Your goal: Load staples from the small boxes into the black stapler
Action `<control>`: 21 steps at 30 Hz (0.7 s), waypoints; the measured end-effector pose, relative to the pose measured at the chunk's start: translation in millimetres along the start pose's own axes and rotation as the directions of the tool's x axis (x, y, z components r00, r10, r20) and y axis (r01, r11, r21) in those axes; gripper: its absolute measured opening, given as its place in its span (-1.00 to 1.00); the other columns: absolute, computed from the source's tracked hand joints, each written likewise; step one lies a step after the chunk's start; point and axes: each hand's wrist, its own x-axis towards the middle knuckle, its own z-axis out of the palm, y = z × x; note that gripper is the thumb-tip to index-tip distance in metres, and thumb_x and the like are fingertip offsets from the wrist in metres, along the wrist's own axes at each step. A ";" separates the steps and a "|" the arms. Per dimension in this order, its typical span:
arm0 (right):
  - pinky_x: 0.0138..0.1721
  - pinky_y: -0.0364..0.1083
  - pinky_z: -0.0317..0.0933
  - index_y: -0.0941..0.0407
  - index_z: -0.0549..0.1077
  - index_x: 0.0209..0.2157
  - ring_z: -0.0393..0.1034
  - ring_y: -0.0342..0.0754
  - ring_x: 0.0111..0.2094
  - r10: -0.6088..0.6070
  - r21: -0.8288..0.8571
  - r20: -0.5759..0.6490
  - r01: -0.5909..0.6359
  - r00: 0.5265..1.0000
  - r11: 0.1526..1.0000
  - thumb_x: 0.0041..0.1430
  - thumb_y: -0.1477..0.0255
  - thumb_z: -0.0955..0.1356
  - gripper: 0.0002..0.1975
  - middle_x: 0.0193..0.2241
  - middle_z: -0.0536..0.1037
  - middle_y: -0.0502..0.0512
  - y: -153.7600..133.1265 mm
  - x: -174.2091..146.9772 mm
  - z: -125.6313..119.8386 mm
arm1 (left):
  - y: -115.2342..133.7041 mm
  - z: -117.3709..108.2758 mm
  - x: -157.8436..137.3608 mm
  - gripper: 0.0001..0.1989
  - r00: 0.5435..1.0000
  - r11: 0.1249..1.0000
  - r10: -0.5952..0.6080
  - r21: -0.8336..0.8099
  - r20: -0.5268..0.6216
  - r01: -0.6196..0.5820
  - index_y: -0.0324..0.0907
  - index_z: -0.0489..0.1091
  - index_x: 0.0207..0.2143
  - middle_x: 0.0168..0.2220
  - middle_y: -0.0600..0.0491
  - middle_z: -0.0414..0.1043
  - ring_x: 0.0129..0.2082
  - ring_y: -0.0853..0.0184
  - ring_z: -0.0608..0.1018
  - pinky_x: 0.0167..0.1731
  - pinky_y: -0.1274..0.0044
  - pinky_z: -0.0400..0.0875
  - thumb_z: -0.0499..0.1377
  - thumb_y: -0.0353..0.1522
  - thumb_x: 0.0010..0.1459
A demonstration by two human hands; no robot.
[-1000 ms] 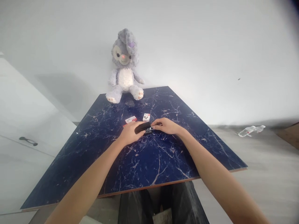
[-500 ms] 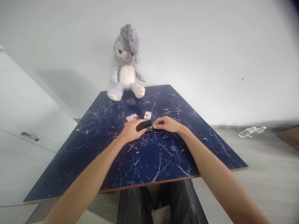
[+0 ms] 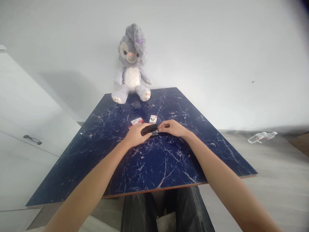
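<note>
My left hand (image 3: 137, 134) is wrapped round a black stapler (image 3: 149, 129), a rounded dark body with a shiny metal part on its lower side, held low over the table. The palm and fingers hide its left end. At the stapler's right end, my right hand (image 3: 174, 128) is closed in a pinch. A thin dark piece (image 3: 166, 125) shows between its fingers; what it is I cannot make out. Just beyond the hands are a small white box (image 3: 153, 119) with a black picture on it and a flat red-and-white box (image 3: 136, 121), partly covered by my left hand.
A grey plush rabbit (image 3: 132, 77) sits at the far edge of the blue marbled table (image 3: 154, 170), against the white wall. A white cabinet (image 3: 24, 112) with a dark handle stands on the left. A clear plastic bottle (image 3: 262, 137) lies on the floor at the right.
The view has shifted very slightly. Both hands keep their hold at the stapler, and the fingers of my right hand have moved only a little at its end.
</note>
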 end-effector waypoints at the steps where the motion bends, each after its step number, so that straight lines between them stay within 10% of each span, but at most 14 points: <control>1: -0.20 -0.08 0.32 0.08 0.59 -0.27 0.50 -0.06 -0.33 0.007 0.011 -0.019 -0.007 1.000 1.000 0.09 0.22 0.42 -0.75 -0.36 0.63 0.00 1.6 1.0 1.1 | -0.3 0.2 0.0 -0.57 1.000 1.000 0.003 0.000 -0.002 -0.003 -0.02 0.41 0.09 -0.04 0.02 0.54 -0.06 0.15 0.55 -0.04 0.34 0.42 0.25 -0.26 0.14; 14: -0.31 -0.12 0.17 0.04 0.59 -0.30 0.38 -0.10 -0.41 -0.091 -0.277 -0.136 0.051 0.986 0.959 0.24 0.21 0.32 -0.74 -0.45 0.56 -0.04 -6.1 -1.0 6.6 | 0.5 -0.7 0.2 -0.57 1.000 1.000 0.008 0.003 0.000 -0.008 -0.04 0.41 0.09 -0.04 0.01 0.54 -0.06 0.15 0.55 -0.04 0.34 0.43 0.25 -0.26 0.15; 21: -0.29 -0.12 0.25 0.08 0.58 -0.28 0.42 -0.09 -0.39 -0.020 -0.074 -0.298 -0.002 0.954 0.997 0.25 0.20 0.32 -0.72 -0.42 0.58 -0.01 2.8 5.9 8.8 | 1.1 -0.8 0.4 -0.57 1.000 1.000 0.011 0.010 0.000 -0.011 -0.05 0.41 0.10 0.00 0.00 0.53 -0.02 0.14 0.54 -0.01 0.33 0.42 0.24 -0.25 0.16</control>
